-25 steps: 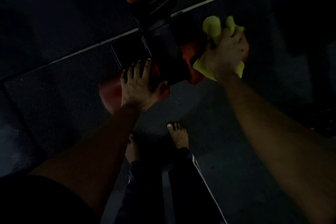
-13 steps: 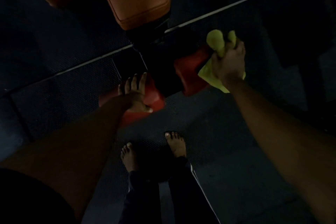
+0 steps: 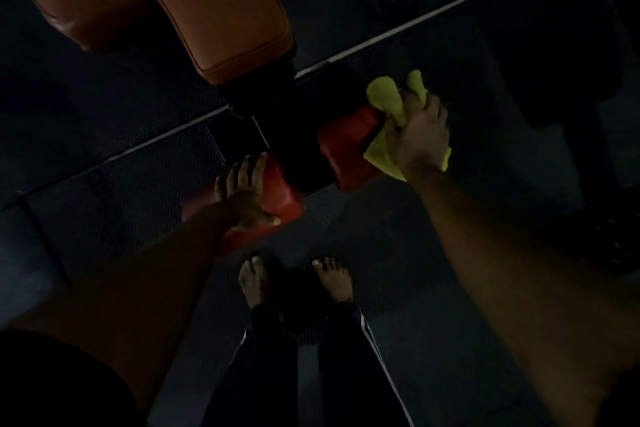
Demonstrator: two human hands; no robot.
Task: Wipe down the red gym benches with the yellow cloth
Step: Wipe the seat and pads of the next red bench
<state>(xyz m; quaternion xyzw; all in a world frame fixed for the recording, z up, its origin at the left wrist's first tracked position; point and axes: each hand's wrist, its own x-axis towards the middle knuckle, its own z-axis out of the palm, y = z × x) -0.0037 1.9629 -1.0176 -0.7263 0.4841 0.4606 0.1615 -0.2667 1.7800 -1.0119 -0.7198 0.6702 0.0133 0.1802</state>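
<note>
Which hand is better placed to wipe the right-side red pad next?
The right hand. It already grips the yellow cloth against the right red pad. The left hand is bare, resting flat on the left red pad.

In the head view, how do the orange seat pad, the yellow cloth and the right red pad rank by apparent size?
1. orange seat pad, far the largest, though nearer the camera.
2. and 3. right red pad and yellow cloth: alike, both partly hidden.

Stitched orange seat pad is looking smooth, slightly glossy; yellow cloth soft, matt; floor mat dimpled, rubbery.
</note>
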